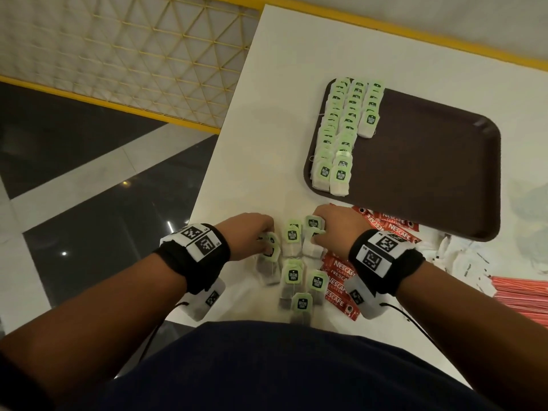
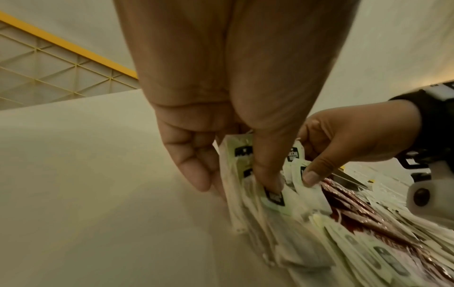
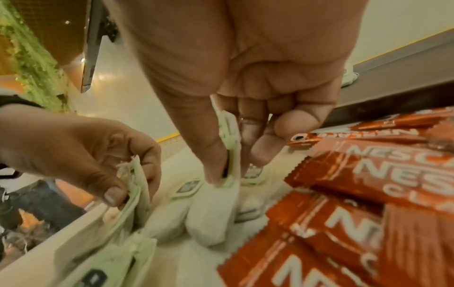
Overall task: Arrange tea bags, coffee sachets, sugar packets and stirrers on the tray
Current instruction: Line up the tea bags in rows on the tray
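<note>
Head view: the stirrers [image 1: 522, 295] are cut off by the right frame edge, and the sugar packets [image 1: 456, 262] lie partly behind the right wrist band; neither can be counted. Three overlapping rows of tea bags [image 1: 344, 132] fill the left part of the brown tray [image 1: 430, 173]; their number is unclear. About eight loose tea bags [image 1: 296, 277] lie on the white table [image 1: 267, 114] near its front edge, between the hands. The left hand [image 1: 252, 232] pinches one loose bag between thumb and fingers [image 2: 267, 174]. The right hand [image 1: 332, 229] pinches another bag between thumb and fingers [image 3: 248, 124], remaining fingers curled. Red coffee sachets [image 1: 394, 225], at least five, lie under and beside the right hand, just in front of the tray.
</note>
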The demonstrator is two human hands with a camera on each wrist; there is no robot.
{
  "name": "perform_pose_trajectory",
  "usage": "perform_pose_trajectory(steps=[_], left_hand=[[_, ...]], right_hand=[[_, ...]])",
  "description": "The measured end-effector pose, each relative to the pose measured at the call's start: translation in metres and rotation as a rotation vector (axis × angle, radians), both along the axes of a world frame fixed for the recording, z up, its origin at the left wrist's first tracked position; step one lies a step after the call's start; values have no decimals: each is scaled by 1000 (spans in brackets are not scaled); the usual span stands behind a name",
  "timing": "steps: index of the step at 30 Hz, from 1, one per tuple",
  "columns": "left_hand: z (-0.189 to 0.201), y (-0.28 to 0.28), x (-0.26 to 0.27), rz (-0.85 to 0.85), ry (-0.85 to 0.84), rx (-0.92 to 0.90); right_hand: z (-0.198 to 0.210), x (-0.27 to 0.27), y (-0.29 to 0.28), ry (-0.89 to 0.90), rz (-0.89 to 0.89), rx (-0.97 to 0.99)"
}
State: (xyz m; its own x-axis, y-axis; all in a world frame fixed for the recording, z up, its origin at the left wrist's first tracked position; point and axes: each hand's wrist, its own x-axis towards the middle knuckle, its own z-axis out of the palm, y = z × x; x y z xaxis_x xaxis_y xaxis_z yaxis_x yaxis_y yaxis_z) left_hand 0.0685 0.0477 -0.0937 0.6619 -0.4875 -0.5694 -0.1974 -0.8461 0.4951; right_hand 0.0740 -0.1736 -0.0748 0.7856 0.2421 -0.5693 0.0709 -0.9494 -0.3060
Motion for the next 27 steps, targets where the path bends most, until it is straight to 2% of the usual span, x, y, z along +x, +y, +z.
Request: perform_pose_trajectory(steps=[4,9,13,15,17,22,27], left_hand=[[7,7,10,83,-8,-86],[24,8,34,267,15,-268],[35,-6,57,443,201,-499],[42,-18,68,474,229,-565],[47,-32,79,485,230,-605],[51,-70,99,539,310,-776],[44,-100,112,799,312,-901]], right_hand=[[1,2,-7,-27,-79,124],[16,13,-26,-21,-254,347],[45,25,-42,247,-492,718],[61,31,-49,336,-524,867],[70,38,-53,354,-502,936],[63,57,-55,257,-505,936],[51,75,-62,74,-752,1002]])
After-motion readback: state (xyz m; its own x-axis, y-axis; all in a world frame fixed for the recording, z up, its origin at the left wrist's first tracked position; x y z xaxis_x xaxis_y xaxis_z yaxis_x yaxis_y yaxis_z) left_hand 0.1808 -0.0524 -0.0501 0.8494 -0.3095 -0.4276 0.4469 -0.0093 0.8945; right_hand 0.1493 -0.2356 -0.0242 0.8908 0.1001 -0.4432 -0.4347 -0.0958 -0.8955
